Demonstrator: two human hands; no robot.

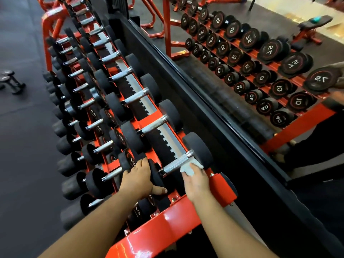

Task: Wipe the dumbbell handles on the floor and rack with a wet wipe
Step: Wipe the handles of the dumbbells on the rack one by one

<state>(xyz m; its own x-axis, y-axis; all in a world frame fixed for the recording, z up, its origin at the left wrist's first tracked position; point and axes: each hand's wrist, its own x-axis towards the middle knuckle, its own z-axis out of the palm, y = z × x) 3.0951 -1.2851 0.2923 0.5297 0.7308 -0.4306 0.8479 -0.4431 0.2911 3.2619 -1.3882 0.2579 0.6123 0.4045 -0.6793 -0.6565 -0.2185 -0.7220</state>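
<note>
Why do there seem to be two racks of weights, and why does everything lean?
Head view: the right-hand rack is a reflection in the wall mirror, its numbers reversed; the wide-angle lens tilts and bends the real rack; glare streaks its red paint; far corners blur.

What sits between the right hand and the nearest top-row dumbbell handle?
A white wet wipe, held by the right hand against the handle, in the head view.

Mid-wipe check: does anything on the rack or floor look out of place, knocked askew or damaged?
On the rack nothing stands out: the dumbbells sit in even rows, and the right hand presses the wet wipe on the nearest handle while the left hand steadies its head. Only the small dumbbells lying loose on the floor are off the rack.
</note>
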